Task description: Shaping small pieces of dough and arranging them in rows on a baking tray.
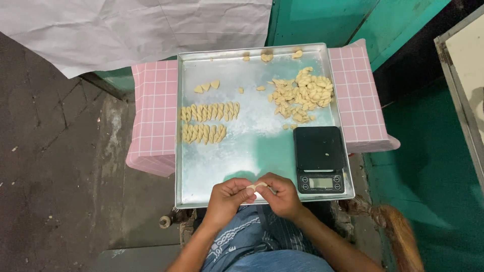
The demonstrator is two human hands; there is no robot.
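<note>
My left hand (228,198) and my right hand (283,195) meet over the near edge of a metal tray (242,166), both pinching one small pale dough piece (256,186) between the fingertips. On the tray, two rows of shaped dough pieces (207,121) lie at the left. A loose pile of small dough bits (301,94) sits at the far right. Three flat dough pieces (206,86) lie apart near the far left.
A black digital kitchen scale (320,158) stands on the tray's near right corner. The tray rests on a pink checked cloth (154,116) over a small table. White crumpled paper (141,25) hangs at the back. A green floor lies to the right.
</note>
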